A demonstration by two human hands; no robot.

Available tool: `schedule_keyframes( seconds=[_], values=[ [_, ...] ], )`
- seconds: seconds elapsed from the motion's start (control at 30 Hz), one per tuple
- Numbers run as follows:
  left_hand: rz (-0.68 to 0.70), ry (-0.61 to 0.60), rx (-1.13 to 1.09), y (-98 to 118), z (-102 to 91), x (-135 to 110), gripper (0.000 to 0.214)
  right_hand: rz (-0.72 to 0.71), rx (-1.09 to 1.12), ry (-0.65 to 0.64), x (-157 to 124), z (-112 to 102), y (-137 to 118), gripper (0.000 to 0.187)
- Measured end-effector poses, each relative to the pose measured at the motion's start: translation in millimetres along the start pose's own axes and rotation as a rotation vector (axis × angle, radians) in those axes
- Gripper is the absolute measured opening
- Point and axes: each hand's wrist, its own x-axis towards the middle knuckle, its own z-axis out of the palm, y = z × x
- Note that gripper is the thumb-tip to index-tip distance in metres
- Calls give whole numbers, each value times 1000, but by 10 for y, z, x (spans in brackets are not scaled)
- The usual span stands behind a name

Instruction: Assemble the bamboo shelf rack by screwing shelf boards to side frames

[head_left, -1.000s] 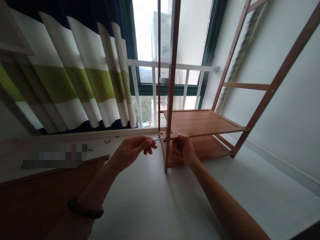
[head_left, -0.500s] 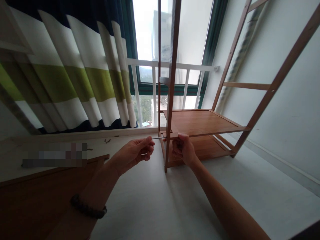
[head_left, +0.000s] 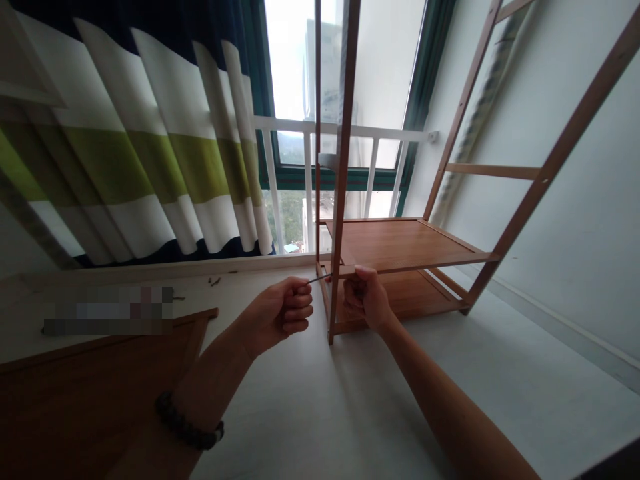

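Note:
My left hand (head_left: pixel 285 311) is closed around one end of a thin metal hex key (head_left: pixel 319 277); the part inside the fist is hidden. Its shaft slants slightly upward to the near upright post (head_left: pixel 340 180) of a brown wooden shelf rack, where the tip meets the post's left side. Just right of that post, my right hand (head_left: pixel 367 300) grips the front corner of the upper shelf board (head_left: pixel 405 241), thumb on top and fingers curled beneath. A dark braided bracelet (head_left: pixel 187 423) circles my left wrist.
Below lies a second shelf board (head_left: pixel 415 297). A loose wooden panel (head_left: pixel 115 387) is on the pale floor (head_left: pixel 280 413) at left, with several small screws (head_left: pixel 214 282) beyond it. A striped curtain (head_left: pixel 165 153), white railing (head_left: pixel 373 173) and window stand behind.
My left hand has turned and its fingers have curled into a tighter fist, shifting slightly right. The hex key has gone from level to slanted. My right hand stays in place.

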Motion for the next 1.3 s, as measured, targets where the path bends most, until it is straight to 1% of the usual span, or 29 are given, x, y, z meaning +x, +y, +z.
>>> schedule_keyframes(
  seconds=[0.13, 0.3, 0.4, 0.5, 0.57, 0.67, 0.73, 0.9, 1.07, 1.3],
  values=[
    [136, 38, 134, 19, 25, -32, 32, -13, -2, 5, 0, 6, -4, 56],
    [229, 107, 318, 40, 97, -83, 34, -6, -1, 24, -6, 11, -12, 55],
    [345, 171, 450, 25, 129, -102, 35, 4, 4, 24, -7, 9, -11, 54],
    [457, 239, 625, 7, 105, -100, 35, 0, 5, 17, -5, 10, -11, 51],
    [463, 228, 652, -6, 66, -75, 35, -2, 6, 23, -5, 13, -9, 49],
    [392, 182, 599, -28, 17, -20, 35, -2, 1, 49, -6, 18, -4, 48],
    [374, 171, 568, -40, 8, 5, 35, -6, -8, 53, -8, 18, -2, 50],
    [420, 155, 514, -41, 35, 4, 35, -19, 9, -2, -18, 16, -16, 49],
    [434, 140, 509, -38, 24, 8, 35, -5, 9, 2, -14, 11, -16, 55],
    [440, 146, 504, -29, 57, -14, 34, -3, 9, 11, -13, 5, -12, 56]
  ],
)
